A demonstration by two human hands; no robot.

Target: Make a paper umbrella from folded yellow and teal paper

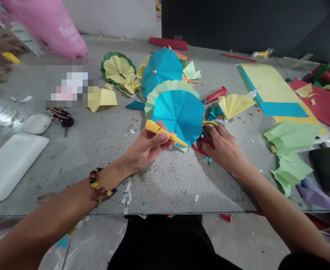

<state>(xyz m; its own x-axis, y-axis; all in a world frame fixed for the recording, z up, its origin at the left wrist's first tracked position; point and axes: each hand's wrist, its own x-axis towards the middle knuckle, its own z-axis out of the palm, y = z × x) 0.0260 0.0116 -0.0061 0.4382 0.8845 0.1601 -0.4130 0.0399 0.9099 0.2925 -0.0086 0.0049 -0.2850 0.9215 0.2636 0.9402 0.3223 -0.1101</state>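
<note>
My left hand (150, 144) pinches a slim yellow rolled-paper cone (162, 131), its narrow tip pointing right and down. To the right, my right hand (221, 148) has its fingers curled on the red handles of a pair of scissors (199, 147) lying on the table; the blades are hidden. Between and beyond the hands sits a round, pleated blue paper disc (178, 114), with a pale green scalloped paper disc (151, 101) behind it. Another blue pleated disc (163, 67) stands further back, with a small light-coloured knob at its centre.
A red-handled cutter (215, 94) and yellow pleated paper (236, 105) lie right of the discs. Paper sheets (268, 84) are stacked at the right, near crumpled green paper (294, 137). A white power bank-like block (15, 165) and keys (65, 120) lie left.
</note>
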